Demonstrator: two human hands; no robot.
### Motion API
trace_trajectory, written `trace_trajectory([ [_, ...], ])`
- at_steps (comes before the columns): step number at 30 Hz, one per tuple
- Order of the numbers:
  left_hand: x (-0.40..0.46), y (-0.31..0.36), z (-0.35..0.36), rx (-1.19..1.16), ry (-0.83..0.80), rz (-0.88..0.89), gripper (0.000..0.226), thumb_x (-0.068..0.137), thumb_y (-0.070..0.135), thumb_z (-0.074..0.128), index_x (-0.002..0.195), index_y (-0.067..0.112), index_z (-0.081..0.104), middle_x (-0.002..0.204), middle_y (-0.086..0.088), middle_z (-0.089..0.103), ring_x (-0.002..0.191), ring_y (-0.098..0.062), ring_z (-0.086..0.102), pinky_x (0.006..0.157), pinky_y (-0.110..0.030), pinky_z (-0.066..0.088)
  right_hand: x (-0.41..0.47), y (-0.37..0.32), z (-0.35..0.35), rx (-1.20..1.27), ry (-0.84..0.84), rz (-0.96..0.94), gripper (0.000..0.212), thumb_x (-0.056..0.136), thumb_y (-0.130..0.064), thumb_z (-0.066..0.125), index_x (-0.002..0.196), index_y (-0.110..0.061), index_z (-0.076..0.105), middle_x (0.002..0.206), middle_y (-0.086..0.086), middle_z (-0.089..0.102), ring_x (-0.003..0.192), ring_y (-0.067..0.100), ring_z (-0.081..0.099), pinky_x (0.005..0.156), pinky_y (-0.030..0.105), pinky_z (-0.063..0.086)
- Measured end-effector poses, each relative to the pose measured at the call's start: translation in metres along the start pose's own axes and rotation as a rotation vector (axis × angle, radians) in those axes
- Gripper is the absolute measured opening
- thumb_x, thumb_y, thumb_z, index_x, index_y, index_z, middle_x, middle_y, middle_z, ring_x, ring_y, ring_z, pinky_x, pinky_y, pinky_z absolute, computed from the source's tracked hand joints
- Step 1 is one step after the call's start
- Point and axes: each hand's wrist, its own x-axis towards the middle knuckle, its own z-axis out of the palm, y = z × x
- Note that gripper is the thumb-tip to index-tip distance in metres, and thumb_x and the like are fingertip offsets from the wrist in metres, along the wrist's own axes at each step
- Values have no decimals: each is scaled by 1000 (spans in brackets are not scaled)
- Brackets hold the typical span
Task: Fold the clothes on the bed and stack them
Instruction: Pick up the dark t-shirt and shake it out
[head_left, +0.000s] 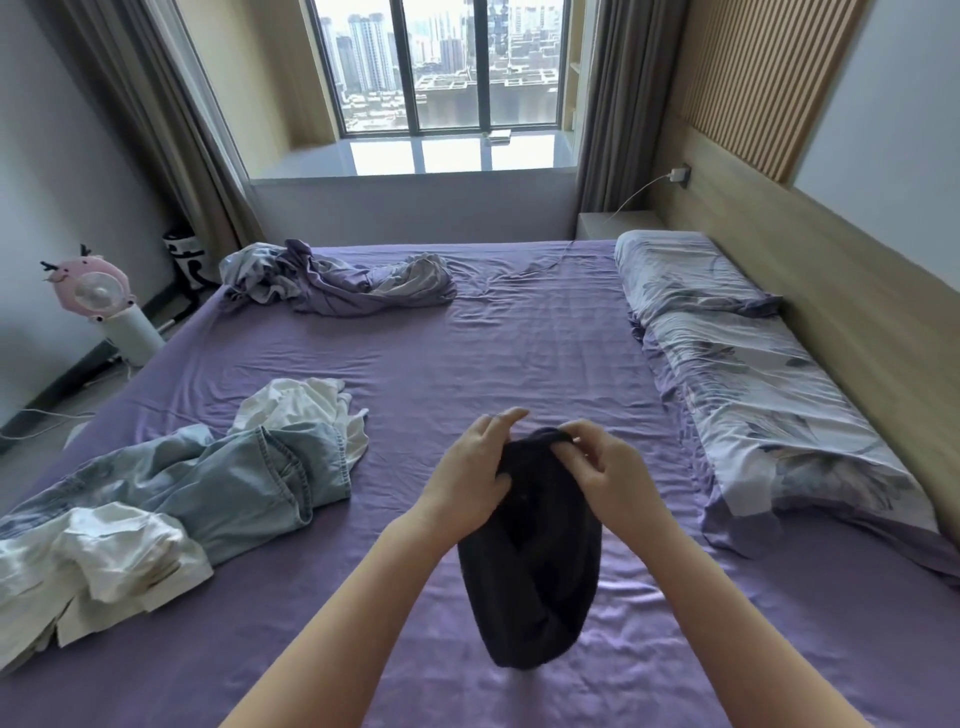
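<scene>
A: On the left, the denim garment (218, 478) and white clothes (104, 556) are lying unfolded in a tangle on the purple bed (519, 338).

B: And the middle?

A: The left hand (467, 467) and right hand (608, 473) are both pinching the top edge of the dark garment (535, 561), which is hanging bunched above the sheet.

B: So it's likely folding crooked unless it's shaken flat first.

A dark garment (530, 551) is being held bunched above the purple bed (519, 338); light denim jeans (208, 483) and white clothes (306, 410) are lying crumpled at left.
</scene>
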Motion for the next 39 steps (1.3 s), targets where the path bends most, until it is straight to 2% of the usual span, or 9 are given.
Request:
trace_trajectory([
  [5, 4, -13, -9, 84, 81, -9, 64, 77, 15, 68, 136, 19, 46, 111, -3, 54, 105, -23, 52, 92, -31, 42, 18, -17, -16, 131, 62, 48, 4, 86, -19, 65, 89, -21, 67, 70, -1, 70, 68, 11, 64, 69, 29, 48],
  [10, -11, 16, 9, -42, 455, 91, 30, 73, 50, 66, 88, 29, 49, 85, 12, 51, 76, -5, 49, 70, -15, 39, 23, -21, -19, 169, 9, 55, 3, 86, -18, 66, 85, -18, 69, 71, 2, 71, 67, 12, 65, 66, 30, 48],
  [17, -12, 36, 37, -691, -23, -265, 24, 78, 22, 71, 92, 28, 52, 82, 6, 66, 77, -7, 63, 77, -27, 51, 24, -10, -16, 23, 52, 41, 15, 87, -18, 64, 100, -14, 71, 91, -4, 70, 84, 11, 64, 78, 19, 46],
  [20, -10, 33, 41, -463, -123, -232, 21, 80, 26, 70, 75, 19, 51, 69, 6, 53, 65, -7, 49, 65, -28, 43, 25, -3, -19, -8, 127, 41, 12, 86, -16, 65, 96, -13, 70, 88, -5, 67, 82, 11, 61, 73, 10, 42],
  [27, 5, 36, 27, -412, 112, -226, 36, 84, 24, 68, 58, 27, 44, 49, 18, 49, 49, 3, 43, 54, -16, 31, 1, 14, -12, 149, 76, 74, 23, 85, -10, 66, 94, -30, 58, 91, -8, 66, 83, 7, 64, 73, 20, 52],
  [32, 18, 29, 8, -755, 179, -347, 12, 79, 25, 73, 84, 16, 68, 68, 6, 67, 67, -9, 62, 69, -29, 49, -33, 19, 16, 126, -105, 26, 28, 83, -12, 69, 93, -37, 61, 92, -23, 68, 90, -3, 63, 80, 13, 45],
  [34, 17, 20, 4, -838, 81, -354, 37, 76, 21, 75, 110, 10, 63, 80, -2, 68, 76, -16, 64, 73, -32, 51, -31, 18, 18, 131, -30, 31, 29, 87, -9, 63, 85, -37, 63, 82, -24, 68, 80, -5, 63, 72, 11, 44],
  [37, 6, 1, 7, -671, -109, -344, 71, 64, 33, 74, 131, 24, 49, 98, -4, 70, 90, -17, 67, 86, -37, 53, -14, 18, 10, 198, 94, 70, 26, 90, -10, 60, 82, -34, 64, 75, -18, 69, 71, 1, 63, 70, 19, 47],
  [39, -3, -7, 14, -483, -153, -305, 48, 67, 33, 69, 112, 19, 57, 85, 0, 67, 78, -14, 63, 82, -43, 53, -3, 21, 4, 204, 119, 97, 10, 86, -22, 60, 83, -30, 66, 76, -10, 69, 76, 10, 65, 73, 31, 51],
])
